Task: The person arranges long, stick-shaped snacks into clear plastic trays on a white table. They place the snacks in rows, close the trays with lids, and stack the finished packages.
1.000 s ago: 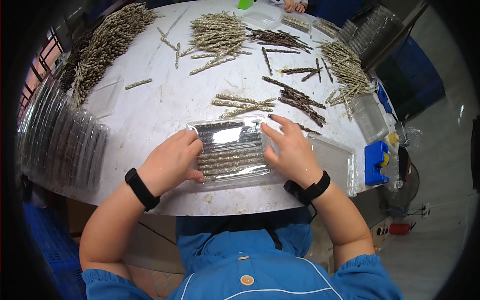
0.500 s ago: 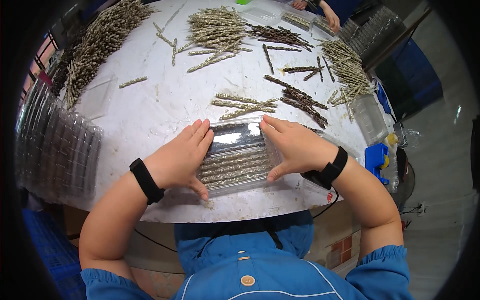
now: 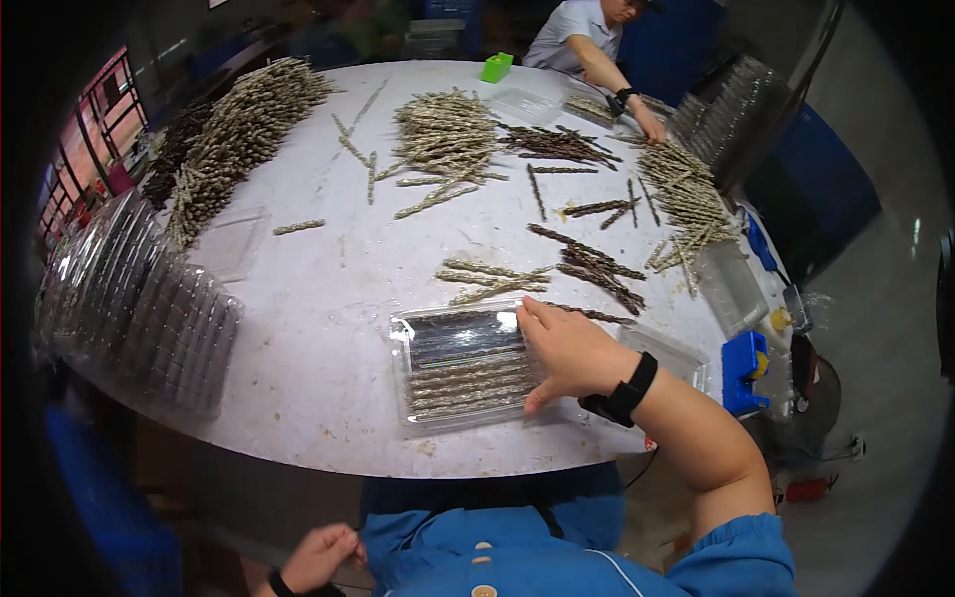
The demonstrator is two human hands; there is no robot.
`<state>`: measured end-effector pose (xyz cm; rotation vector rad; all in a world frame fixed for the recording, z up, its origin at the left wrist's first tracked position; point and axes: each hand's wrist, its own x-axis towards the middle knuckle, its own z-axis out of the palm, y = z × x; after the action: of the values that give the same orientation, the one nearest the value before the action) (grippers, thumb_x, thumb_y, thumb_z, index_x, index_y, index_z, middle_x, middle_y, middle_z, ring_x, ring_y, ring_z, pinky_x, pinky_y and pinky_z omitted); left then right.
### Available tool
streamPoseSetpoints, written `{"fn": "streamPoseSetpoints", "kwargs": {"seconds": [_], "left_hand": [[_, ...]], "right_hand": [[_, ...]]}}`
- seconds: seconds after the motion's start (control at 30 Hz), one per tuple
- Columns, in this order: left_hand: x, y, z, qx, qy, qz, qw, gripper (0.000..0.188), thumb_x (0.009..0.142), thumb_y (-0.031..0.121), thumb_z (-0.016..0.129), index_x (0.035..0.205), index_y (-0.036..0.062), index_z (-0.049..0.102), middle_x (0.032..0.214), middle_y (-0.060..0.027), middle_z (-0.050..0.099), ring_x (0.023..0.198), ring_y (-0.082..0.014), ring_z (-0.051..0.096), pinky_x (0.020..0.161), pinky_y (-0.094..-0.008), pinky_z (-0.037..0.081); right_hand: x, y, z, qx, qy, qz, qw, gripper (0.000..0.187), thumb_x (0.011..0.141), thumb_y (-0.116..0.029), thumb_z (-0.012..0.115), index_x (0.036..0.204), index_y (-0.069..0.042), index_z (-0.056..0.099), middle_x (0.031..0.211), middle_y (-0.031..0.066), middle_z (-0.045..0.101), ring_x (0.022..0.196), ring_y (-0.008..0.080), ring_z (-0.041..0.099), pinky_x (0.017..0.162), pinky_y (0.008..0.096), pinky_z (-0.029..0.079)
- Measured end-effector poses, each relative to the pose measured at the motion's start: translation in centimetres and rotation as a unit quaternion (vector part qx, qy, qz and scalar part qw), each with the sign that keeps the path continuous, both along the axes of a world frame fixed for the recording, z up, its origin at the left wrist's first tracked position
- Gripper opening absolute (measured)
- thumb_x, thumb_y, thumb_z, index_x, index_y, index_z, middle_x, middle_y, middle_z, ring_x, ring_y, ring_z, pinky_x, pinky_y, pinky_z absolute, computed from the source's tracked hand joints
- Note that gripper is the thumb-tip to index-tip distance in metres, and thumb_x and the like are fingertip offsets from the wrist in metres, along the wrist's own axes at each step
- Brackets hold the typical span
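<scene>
A clear plastic box (image 3: 418, 414) lies flat near the table's front edge. Pale, bumpy twisted sticks (image 3: 468, 386) fill its near part in rows, and darker ones show under the glare at its far side. My right hand (image 3: 577, 350) grips the right side of the box, fingers at the far corner and thumb lower down. Below the table edge, beside my lap, my left hand (image 3: 323, 555) is off the box with its fingers curled; nothing shows in them. Just beyond the box are a few loose pale sticks (image 3: 487, 279) and dark sticks (image 3: 597, 269).
Nested clear trays (image 3: 139, 308) stand at the left. Piles of pale sticks (image 3: 443, 139) spread along the back. A blue tape dispenser (image 3: 744, 370) sits at the right edge, near an open clear tray (image 3: 731, 284). Across the table, another person's hand (image 3: 649, 124) reaches toward sticks.
My left hand has let go of the box and dropped below the table edge. My right hand stays on the box. The view has tilted up, showing more of the other person.
</scene>
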<state>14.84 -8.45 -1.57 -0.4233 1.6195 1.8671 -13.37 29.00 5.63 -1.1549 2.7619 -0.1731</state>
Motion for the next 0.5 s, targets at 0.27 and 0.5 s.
{"fn": "streamPoseSetpoints", "kwargs": {"seconds": [0.27,0.5], "left_hand": [[20.2,0.1,-15.8,-0.198,-0.315,0.3,0.878,0.03,0.098,0.028,0.053,0.114,0.0045,0.064,0.125,-0.0171,0.056,0.113,-0.0308,0.052,0.092,-0.0385,0.043],[20.8,0.5,-17.8,-0.198,-0.321,0.329,0.865,0.029,0.098,0.028,0.053,0.112,0.0051,0.065,0.118,-0.015,0.057,0.105,-0.0279,0.052,0.086,-0.0368,0.043]], "right_hand": [[0.4,0.7,0.3,-0.009,-0.038,-0.017,0.999,0.124,0.053,-0.056,0.086,0.136,0.017,0.032,0.143,0.0365,0.033,0.123,0.0463,0.049,0.104,0.042,0.042],[0.2,1.1,-0.2,-0.025,-0.045,-0.009,0.999,0.127,0.055,-0.063,0.082,0.139,0.016,0.029,0.145,0.0362,0.03,0.124,0.0477,0.047,0.104,0.0437,0.042]]}}
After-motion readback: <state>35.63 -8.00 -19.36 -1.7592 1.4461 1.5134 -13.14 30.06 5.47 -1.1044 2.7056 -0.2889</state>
